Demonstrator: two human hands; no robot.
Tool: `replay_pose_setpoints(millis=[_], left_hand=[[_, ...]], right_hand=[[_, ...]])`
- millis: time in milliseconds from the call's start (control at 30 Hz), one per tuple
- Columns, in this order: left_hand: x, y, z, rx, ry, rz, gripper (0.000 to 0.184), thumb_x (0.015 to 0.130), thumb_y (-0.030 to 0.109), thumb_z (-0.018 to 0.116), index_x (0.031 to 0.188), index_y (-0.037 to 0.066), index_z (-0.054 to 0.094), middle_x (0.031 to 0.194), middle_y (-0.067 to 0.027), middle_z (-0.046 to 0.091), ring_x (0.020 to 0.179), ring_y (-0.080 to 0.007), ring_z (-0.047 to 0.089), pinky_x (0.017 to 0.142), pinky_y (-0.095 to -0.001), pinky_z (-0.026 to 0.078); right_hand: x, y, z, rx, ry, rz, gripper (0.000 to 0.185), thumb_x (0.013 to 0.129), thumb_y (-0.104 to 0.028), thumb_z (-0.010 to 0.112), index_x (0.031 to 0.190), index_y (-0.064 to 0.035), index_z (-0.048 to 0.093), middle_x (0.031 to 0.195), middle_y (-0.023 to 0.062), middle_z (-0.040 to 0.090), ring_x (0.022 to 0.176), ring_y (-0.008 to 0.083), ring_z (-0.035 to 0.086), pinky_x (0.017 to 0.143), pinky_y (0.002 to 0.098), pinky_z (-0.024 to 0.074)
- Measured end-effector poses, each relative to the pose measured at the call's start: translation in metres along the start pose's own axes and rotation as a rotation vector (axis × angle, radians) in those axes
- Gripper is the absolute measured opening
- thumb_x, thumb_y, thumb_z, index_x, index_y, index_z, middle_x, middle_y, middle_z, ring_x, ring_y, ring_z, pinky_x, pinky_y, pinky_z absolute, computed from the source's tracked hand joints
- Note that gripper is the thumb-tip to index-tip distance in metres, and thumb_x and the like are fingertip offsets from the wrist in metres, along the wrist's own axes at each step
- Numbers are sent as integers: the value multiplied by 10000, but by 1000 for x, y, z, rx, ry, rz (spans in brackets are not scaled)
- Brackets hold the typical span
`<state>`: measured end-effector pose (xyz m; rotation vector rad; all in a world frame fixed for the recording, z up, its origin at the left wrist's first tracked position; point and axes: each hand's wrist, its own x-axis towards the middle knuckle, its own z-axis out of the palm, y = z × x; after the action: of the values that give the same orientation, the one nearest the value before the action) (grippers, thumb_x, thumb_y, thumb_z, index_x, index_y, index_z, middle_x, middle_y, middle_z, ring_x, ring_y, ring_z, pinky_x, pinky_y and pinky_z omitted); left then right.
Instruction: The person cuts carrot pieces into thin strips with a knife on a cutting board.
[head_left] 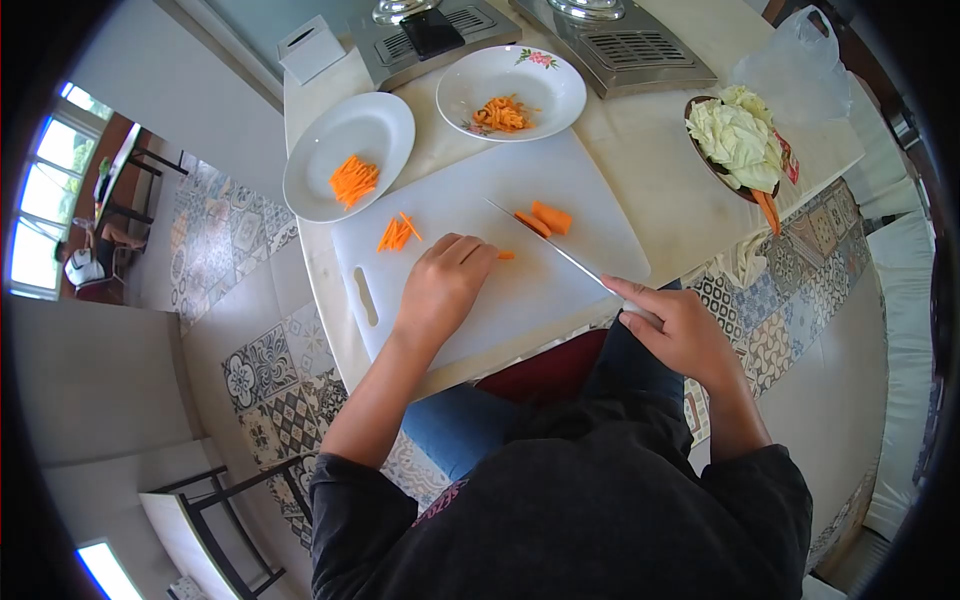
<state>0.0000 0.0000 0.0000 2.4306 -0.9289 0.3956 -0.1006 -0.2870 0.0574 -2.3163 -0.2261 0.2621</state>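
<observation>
My left hand (446,285) rests on the white cutting board (575,180) with its fingers curled together. From under its fingertips a small carrot piece (507,255) sticks out, mostly hidden. My right hand (685,330) is wrapped round the pale handle of a knife (575,264). Its blade slants up and left over the board, its tip beyond the fingers of my left hand. Beside the blade lie cut chunks of carrot (552,217). Left of my left hand is a small pile of carrot sticks (396,234).
Behind the board stand a white plate (310,155) with carrot sticks and a flowered bowl (460,85) with carrot shreds. Metal stoves (650,60) and a phone (432,34) are farther back. Cabbage (735,140) fills a dark basket at right, near a plastic bag (800,70).
</observation>
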Motion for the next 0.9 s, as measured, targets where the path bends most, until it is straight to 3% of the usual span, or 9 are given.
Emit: replay_pose_setpoints(millis=[67,167,267,467,667,900], left_hand=[[6,-3,4,14,23,79,85,807,34,683,888,59,681,864,-78,671,920,-260,656,834,-373,551],[19,-6,-5,33,-109,137,87,776,36,720,855,42,686,847,-71,675,916,-258,654,825,-378,554],[27,-12,-23,-125,-161,151,76,760,20,756,824,26,717,905,-69,715,858,-250,675,740,-343,552],[20,-13,-25,-123,-58,-210,168,753,22,781,917,26,744,919,-93,722,846,-255,680,753,-332,550],[13,-5,1,-162,-38,-39,173,736,22,771,897,28,710,884,-94,676,852,-286,649,762,-383,548],[15,-1,-1,-98,-39,4,175,744,0,761,905,57,726,921,-64,688,864,-276,654,768,-387,541]], right_hand=[[2,-8,-1,-6,-6,7,519,913,-86,638,1418,-176,565,650,119,525,528,185,418,578,296,411],[1,-3,2,15,-8,7,521,915,-70,627,1422,-167,559,637,115,495,527,187,422,576,299,409],[0,4,4,40,-17,4,520,919,-68,624,1426,-161,552,647,128,514,532,197,433,584,303,415],[5,15,10,57,-1,-88,527,924,-78,628,1437,-153,536,720,164,571,563,268,491,620,325,449],[13,12,26,166,20,-195,528,924,-69,624,1438,-139,529,769,166,628,623,293,602,652,346,479],[12,-3,13,129,-112,-13,514,940,-87,587,1445,-143,511,872,188,685,796,361,663,751,418,512]])
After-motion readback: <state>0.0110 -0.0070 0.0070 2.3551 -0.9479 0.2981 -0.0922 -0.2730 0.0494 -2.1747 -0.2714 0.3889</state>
